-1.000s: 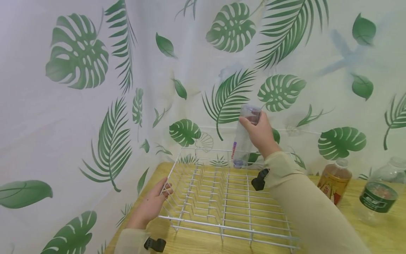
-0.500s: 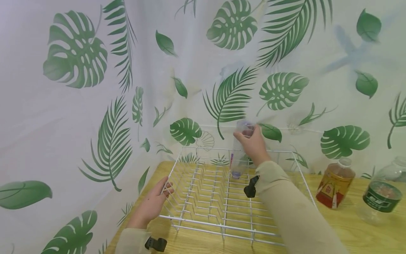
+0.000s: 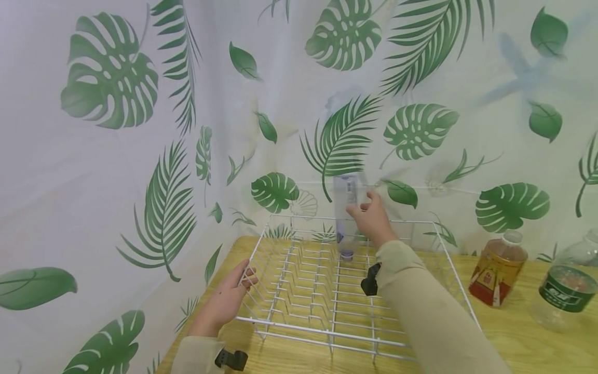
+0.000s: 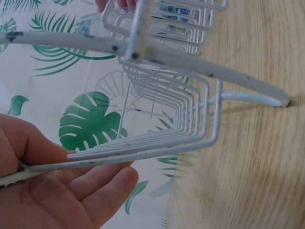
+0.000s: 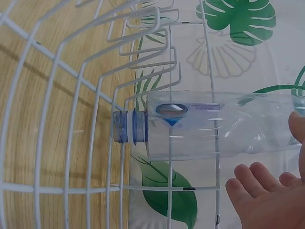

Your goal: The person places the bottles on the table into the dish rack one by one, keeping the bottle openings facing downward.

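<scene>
A clear plastic bottle with a blue cap stands upside down at the back of a white wire dish rack, cap down among the wires. My right hand is just right of the bottle, its fingers loose and apart. In the right wrist view the fingertips lie clear of the bottle, while the thumb is close beside its base. My left hand holds the rack's left side; in the left wrist view the thumb and fingers pinch its top wire.
On the wooden table, right of the rack, stand a bottle of amber liquid and a clear bottle with a green label. A white leaf-print sheet hangs behind and to the left.
My right hand has lowered the upside-down bottle into the back of the rack and let go of it. The bottle now stands more upright. My left hand has stayed on the rack.
</scene>
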Demonstrator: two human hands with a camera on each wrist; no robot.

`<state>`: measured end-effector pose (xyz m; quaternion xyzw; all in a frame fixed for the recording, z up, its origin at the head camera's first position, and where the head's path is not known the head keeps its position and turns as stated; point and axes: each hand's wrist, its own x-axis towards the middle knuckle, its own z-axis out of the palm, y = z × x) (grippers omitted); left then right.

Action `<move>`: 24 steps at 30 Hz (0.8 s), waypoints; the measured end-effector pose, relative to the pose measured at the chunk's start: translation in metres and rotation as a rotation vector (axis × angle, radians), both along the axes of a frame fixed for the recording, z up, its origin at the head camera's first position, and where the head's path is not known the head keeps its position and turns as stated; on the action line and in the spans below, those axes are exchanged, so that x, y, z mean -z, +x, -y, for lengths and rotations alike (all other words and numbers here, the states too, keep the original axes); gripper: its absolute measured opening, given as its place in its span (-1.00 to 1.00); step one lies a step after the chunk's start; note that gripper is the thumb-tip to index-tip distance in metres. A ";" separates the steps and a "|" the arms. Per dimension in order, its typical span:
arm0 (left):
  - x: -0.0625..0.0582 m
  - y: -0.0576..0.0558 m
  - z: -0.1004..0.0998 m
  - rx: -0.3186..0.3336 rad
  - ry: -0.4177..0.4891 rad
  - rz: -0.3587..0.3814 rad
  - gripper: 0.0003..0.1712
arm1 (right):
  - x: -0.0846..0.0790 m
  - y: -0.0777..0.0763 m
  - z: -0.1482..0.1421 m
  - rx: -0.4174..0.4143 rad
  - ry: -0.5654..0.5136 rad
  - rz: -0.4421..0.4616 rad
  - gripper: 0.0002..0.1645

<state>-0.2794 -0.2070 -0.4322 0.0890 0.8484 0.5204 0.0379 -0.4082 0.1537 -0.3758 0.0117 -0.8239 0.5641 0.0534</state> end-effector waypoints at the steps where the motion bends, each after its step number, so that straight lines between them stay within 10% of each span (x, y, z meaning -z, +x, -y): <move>1: 0.000 0.000 0.000 0.000 -0.002 -0.002 -0.31 | 0.000 0.001 -0.001 -0.001 0.001 -0.001 0.08; 24: 0.000 0.001 -0.002 0.013 -0.002 0.001 -0.32 | -0.033 0.032 -0.043 -0.022 0.094 -0.077 0.16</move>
